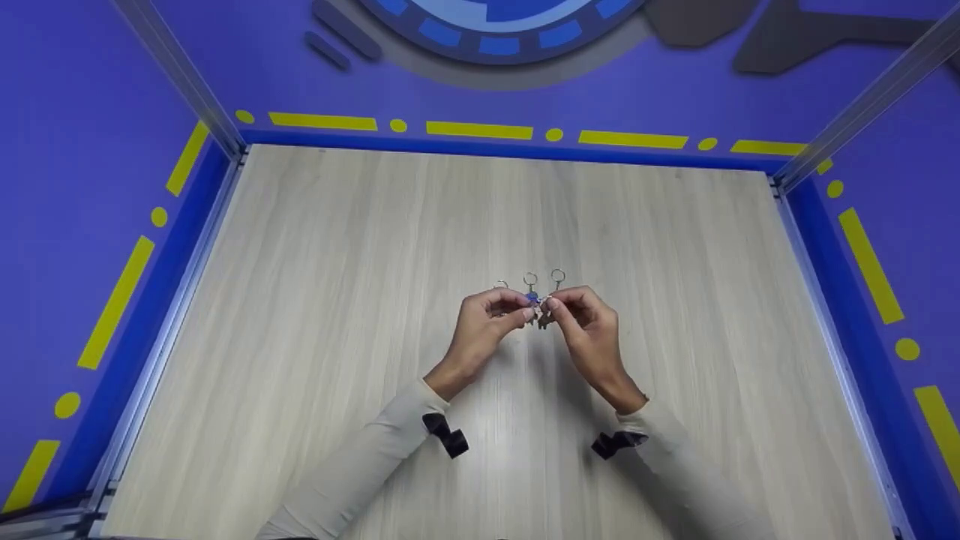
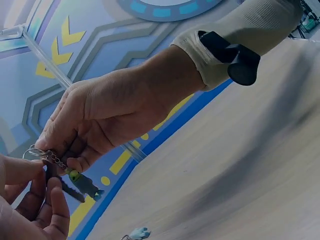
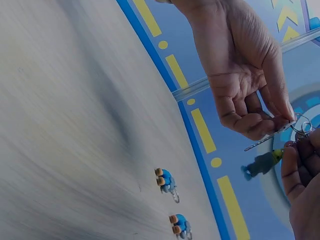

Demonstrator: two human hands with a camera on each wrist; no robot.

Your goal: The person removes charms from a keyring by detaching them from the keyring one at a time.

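Note:
Close together over the middle of the table [image 1: 360, 300], both hands work on one keychain. My left hand [image 1: 481, 324] pinches a flat metal key [image 3: 269, 136], seen edge-on in the right wrist view and dark in the left wrist view. With thumb and fingertips my right hand [image 1: 596, 330] holds the split ring [image 2: 34, 151]. From the ring a short chain carries a small figurine [image 2: 84, 184] with a yellow-green head, grey body and blue feet, hanging beside the key. Fingers partly cover the ring, so whether the key is threaded on it cannot be told.
Blue figurine keychains lie on the table beyond the hands; the right wrist view has one [image 3: 165, 180] and another [image 3: 180, 225]. Their rings [image 1: 558, 276] point to the back. Blue walls [image 1: 67, 187] with yellow marks and metal posts [image 1: 180, 75] enclose the table.

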